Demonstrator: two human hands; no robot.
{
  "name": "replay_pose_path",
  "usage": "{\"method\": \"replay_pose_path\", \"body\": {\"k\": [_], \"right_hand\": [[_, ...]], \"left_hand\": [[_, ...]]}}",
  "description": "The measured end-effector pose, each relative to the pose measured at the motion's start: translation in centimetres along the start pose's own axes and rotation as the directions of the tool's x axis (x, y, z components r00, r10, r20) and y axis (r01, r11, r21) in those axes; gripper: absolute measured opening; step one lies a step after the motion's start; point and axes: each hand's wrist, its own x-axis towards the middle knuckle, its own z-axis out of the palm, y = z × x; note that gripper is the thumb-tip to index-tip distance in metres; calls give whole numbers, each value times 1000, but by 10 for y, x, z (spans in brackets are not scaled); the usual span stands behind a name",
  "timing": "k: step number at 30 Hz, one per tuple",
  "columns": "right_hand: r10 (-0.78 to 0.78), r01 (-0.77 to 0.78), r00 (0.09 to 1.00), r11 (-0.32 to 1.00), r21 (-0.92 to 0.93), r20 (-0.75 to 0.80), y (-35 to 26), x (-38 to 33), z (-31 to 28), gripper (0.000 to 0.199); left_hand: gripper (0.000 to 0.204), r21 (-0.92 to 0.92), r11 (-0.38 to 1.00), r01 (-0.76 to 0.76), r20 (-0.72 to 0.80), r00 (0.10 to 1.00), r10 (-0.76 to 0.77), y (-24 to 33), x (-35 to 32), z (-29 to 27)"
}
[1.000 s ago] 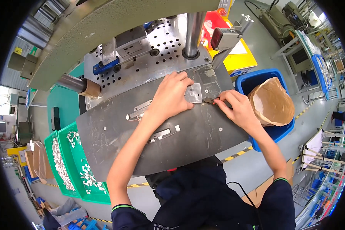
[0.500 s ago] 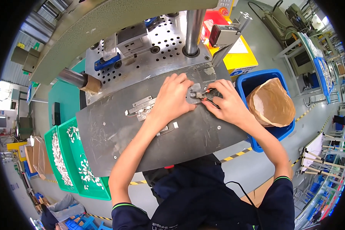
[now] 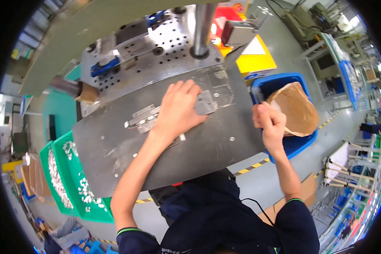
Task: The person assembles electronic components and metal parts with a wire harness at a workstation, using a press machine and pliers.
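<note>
My left hand (image 3: pixel 178 108) rests on the dark work board (image 3: pixel 207 146), thumb and fingers apart. Its fingers border a small flat metal block (image 3: pixel 205 103); whether they press on it is hidden. Close to that wrist lies a metal fixture (image 3: pixel 144 118) with a slim strip, partly covered by the hand. A small white piece (image 3: pixel 182 137) is on the board beside the forearm. Off the board's right edge, my right hand (image 3: pixel 270 122) is closed in a fist at the blue bin. Pliers (image 3: pixel 258 95), smeared by motion, stick up from it.
The blue bin (image 3: pixel 302 79) holds an open brown paper bag (image 3: pixel 299 114). Ahead stands a press with a perforated steel bed (image 3: pixel 173 51) and a thick post (image 3: pixel 202 31). Green trays (image 3: pixel 63 169) with many small white pieces sit at the left. A yellow box (image 3: pixel 256 63) stands behind the bin.
My right hand has pulled the pliers away from the metal block and moved right to the bin. My left hand stays by the block. The whole view has shifted slightly.
</note>
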Motion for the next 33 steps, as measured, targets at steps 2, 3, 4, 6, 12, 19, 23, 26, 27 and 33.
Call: {"method": "replay_pose_path", "body": {"k": [2, 3, 4, 6, 12, 19, 23, 26, 27, 33], "right_hand": [[124, -98, 935, 991, 93, -334, 25, -10, -31, 36], [105, -41, 912, 985, 167, -397, 52, -12, -59, 35], [86, -132, 849, 990, -51, -522, 78, -15, -82, 39], [313, -597, 770, 659, -458, -556, 143, -31, -165, 44], [61, -424, 844, 685, -593, -533, 169, -90, -223, 41], [396, -294, 836, 908, 300, -381, 24, -53, -75, 58], [185, -185, 982, 982, 28, -21, -24, -61, 7, 45], [-31, 2, 981, 989, 148, 193, -32, -52, 55, 31], [-14, -9, 965, 996, 85, 263, -41, -48, 66, 29], [-138, 204, 915, 969, -139, 380, -44, -31, 79, 26]], "left_hand": [[55, -6, 1000, -3, -1, 1000, 3, -4, -4, 1], [55, 16, 1000, 4, 1, 1000, -4, -5, -5, 1], [55, -13, 1000, -27, 5, 1000, 27, -5, -5, -1], [54, -13, 999, 47, 47, 998, -46, -1, -4, -5], [51, -35, 994, 101, 80, 992, -98, 8, 1, -1], [50, -28, 989, 148, -34, 988, -149, 20, -15, -9], [44, -880, 297, 371, 239, 886, -397, 41, -45, -30], [55, -945, 44, 324, 284, 881, -377, 46, -61, -37], [62, -943, 31, 331, 295, 874, -386, 48, -65, -40], [62, -974, -2, 225, 205, 883, -422, 39, -88, -36]]}}
